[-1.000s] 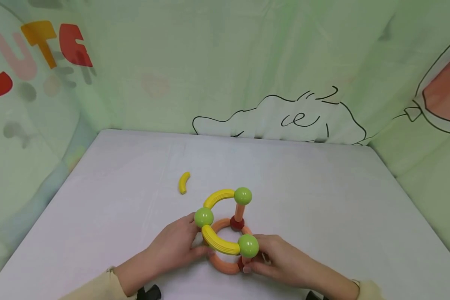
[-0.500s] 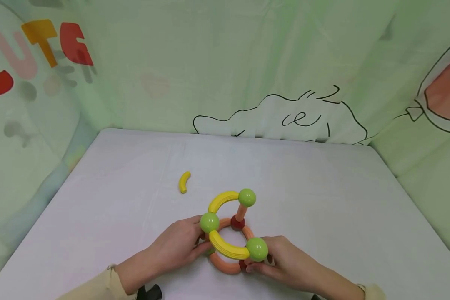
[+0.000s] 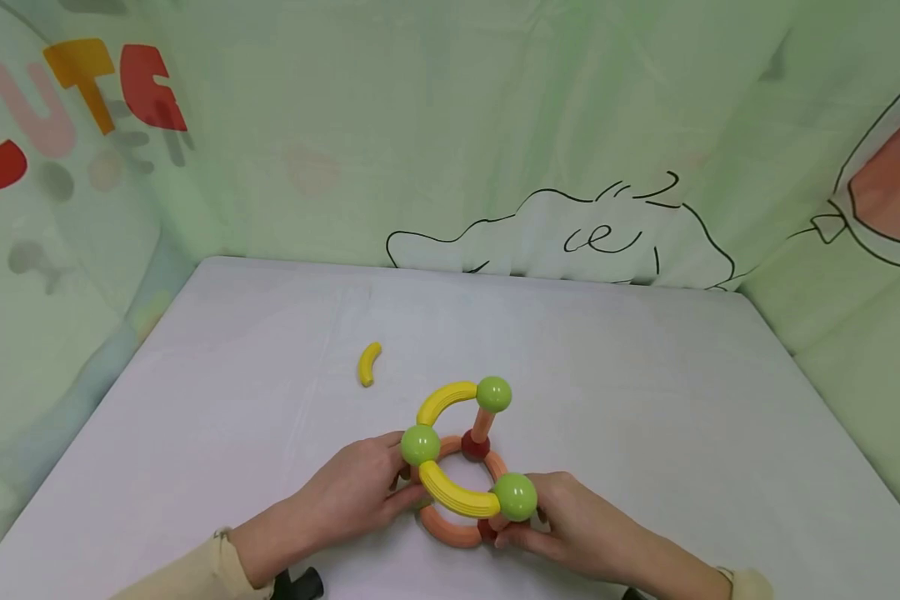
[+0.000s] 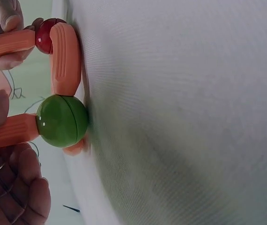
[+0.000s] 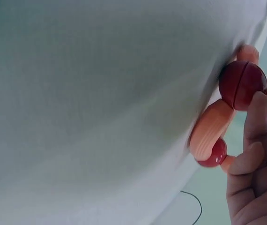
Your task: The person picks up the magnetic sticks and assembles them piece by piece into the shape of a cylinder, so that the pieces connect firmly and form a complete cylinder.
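A toy frame of magnetic rods and balls stands before me on the table. Curved orange rods (image 3: 450, 530) form its bottom ring, joined by red balls (image 5: 243, 85) and a green ball (image 4: 62, 121). Above, two curved yellow rods (image 3: 459, 495) link three green balls (image 3: 420, 445), leaving the upper ring's right side open. My left hand (image 3: 352, 487) grips an upright orange rod (image 4: 16, 131) between thumb and fingers, under the left green ball. My right hand (image 3: 570, 525) pinches the front right upright, partly hidden by its fingers, just above a red ball.
One loose curved yellow rod (image 3: 369, 364) lies on the white table (image 3: 607, 375), beyond the frame and to its left. Printed green cloth (image 3: 420, 125) hangs along the table's back and sides. A black object (image 3: 298, 583) shows by the left wrist.
The top of the frame, with its green balls and yellow rods, has shifted slightly to the right over a nearly unmoved bottom ring. Both hands keep their hold; the last half second shows almost no motion.
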Available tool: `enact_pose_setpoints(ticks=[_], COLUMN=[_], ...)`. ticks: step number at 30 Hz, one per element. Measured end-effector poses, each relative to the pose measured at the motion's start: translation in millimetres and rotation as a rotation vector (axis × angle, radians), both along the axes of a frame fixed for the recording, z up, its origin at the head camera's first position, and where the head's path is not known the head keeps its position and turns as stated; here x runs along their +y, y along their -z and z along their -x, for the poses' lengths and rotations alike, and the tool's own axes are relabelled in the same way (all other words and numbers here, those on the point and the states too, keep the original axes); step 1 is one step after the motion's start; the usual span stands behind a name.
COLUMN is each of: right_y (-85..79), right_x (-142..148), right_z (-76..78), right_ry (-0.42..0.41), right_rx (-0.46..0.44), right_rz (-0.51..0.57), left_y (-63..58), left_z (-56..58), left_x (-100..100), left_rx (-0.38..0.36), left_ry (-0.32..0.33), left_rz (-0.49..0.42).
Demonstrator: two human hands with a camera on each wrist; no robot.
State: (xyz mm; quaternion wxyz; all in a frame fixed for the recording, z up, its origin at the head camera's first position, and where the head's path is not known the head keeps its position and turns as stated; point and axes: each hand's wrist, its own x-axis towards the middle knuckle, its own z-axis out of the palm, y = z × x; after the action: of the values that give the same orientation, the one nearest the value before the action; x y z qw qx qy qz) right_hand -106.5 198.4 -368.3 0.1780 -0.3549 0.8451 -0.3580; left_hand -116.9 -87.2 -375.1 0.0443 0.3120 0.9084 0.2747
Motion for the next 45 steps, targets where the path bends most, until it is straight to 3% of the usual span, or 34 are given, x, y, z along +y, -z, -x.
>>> enact_pose_setpoints(ticks=[3,7,12,17,24,34,45], right_y=[-4.4,-8.1,1.4,9.4,11.5,12.4,10.4], right_x=[5.9,14.5,11.8,1.8,-6.1,-17.9,-26.9], right_z=[5.4,18.7,30.7,36.1,38.1,26.9,25.4], right_ry=[0.015,0.109,0.159,0.184,0.247,0.202,0.213], right_rx=[0.022,0.054,-0.017,-0.058,-0.079,-0.125,-0.052], right_rz=[-0.032,-0.139,-0.2,-0.184,-0.2,-0.201,-0.24], left_y=[1.5,6.6,15.4,18.4,15.1,11.7,13.0], left_z=[-0.4,-0.6,0.7,2.0,3.0,12.4,13.3], left_x=[-1.5,-4.1,-3.4,-1.2,-3.4,-14.5,-17.8], left_rx=[-0.063,-0.181,-0.273,-0.28,-0.315,-0.314,-0.298], left_ry=[-0.076,-0.168,-0.134,-0.108,-0.139,-0.171,-0.173], left_rz=[0.009,0.03,-0.034,-0.071,-0.069,-0.067,-0.092])
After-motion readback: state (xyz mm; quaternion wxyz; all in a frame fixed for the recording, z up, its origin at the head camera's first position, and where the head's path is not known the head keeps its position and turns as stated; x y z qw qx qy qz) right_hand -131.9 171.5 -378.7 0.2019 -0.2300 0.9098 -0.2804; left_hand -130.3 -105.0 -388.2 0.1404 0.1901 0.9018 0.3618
